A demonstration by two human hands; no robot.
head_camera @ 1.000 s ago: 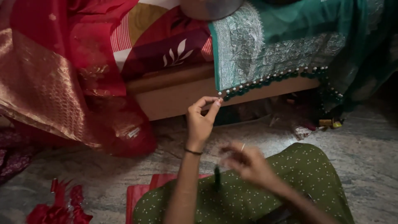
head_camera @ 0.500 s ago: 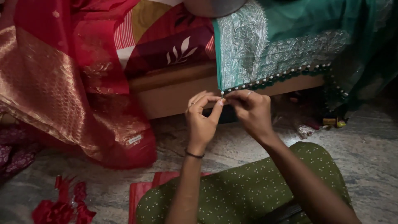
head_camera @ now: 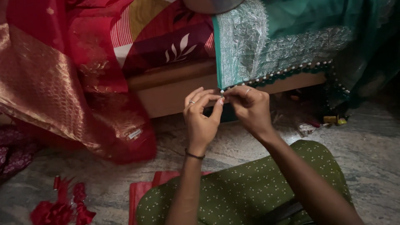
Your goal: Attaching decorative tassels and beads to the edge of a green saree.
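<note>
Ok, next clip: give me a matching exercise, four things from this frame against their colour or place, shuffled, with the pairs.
Things:
1. left hand
2. beaded fabric edge
3. red scraps
4. lap cloth

Descriptions:
A. olive green with small dots
B. on the floor, lower left
C. teal, hanging off the wooden bed frame
D. thin dark band at the wrist

Pairs: 1-D, 2-C, 3-B, 4-A

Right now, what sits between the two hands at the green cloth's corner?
Head view: only the beaded corner of the green cloth, pinched by left hand and right hand.
</note>
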